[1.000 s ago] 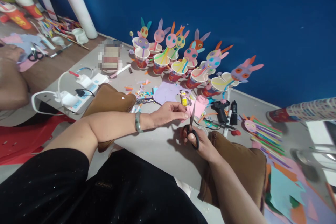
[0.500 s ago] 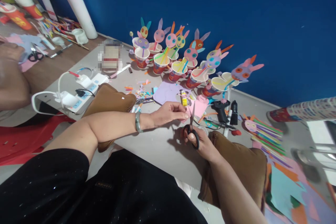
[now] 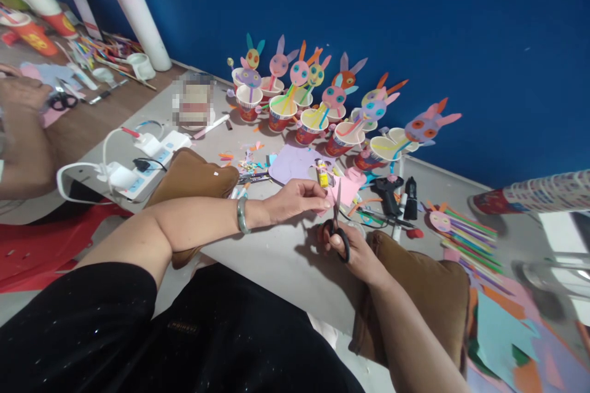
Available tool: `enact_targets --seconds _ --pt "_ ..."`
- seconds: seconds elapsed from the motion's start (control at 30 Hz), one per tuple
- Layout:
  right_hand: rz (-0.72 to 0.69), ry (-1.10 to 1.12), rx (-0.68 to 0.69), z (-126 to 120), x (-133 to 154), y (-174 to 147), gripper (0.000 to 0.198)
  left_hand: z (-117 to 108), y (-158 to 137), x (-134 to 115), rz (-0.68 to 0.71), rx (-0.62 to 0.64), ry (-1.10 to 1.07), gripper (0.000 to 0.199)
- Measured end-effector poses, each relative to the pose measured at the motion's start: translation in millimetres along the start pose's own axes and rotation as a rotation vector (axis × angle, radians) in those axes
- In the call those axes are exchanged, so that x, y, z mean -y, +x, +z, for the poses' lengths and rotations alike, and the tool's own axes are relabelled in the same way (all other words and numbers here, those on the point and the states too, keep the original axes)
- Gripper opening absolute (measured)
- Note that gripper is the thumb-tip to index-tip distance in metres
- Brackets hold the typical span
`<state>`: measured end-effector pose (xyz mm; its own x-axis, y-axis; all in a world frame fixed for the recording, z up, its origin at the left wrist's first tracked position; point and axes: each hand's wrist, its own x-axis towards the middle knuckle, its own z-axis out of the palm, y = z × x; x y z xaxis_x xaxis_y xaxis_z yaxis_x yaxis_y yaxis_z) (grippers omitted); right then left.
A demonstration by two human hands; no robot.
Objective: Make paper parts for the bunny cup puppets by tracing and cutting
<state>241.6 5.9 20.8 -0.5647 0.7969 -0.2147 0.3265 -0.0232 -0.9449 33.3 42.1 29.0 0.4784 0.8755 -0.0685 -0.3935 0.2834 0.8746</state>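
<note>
My left hand (image 3: 298, 201) is closed in a pinch on a small piece of pink paper (image 3: 321, 212), most of it hidden by the fingers. My right hand (image 3: 357, 249) is wrapped round the black handles of a pair of scissors (image 3: 342, 238), with fingers through the loops. The blades point up, slightly apart, just right of the pink paper; whether they touch it I cannot tell. Beyond my hands lie a purple paper sheet (image 3: 295, 163), a yellow glue bottle (image 3: 322, 177) and a larger pink paper sheet (image 3: 348, 189).
Several paper cups (image 3: 283, 113) with paper rabbit heads line the blue wall. A black glue gun (image 3: 388, 193) lies to the right. Brown cushions (image 3: 417, 295) flank my arms. A power strip (image 3: 157, 166) sits left, and a co-worker's hand (image 3: 23, 95) shows at the far left.
My hands and the scissors stay almost where they were, the blades perhaps slightly closer together. At the far left the co-worker's hand and arm have shifted a little.
</note>
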Motion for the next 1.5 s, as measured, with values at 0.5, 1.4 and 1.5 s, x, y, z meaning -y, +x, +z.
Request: enact_targets --seconds 0.5,1.4,1.5 --pt "0.004 0.017 -0.010 -0.6 -3.5 -1.2 0.062 0.0 1.7 1.0 0.023 0.009 -0.005 0.034" --pt "0.011 -0.050 -0.014 -5.0 -2.9 -2.6 0.064 -1.5 1.7 0.5 0.028 0.008 0.023 0.026" --pt "0.011 -0.053 -0.003 -5.9 -3.7 -2.6 0.064 -1.8 1.9 1.2 0.036 0.003 0.037 0.026"
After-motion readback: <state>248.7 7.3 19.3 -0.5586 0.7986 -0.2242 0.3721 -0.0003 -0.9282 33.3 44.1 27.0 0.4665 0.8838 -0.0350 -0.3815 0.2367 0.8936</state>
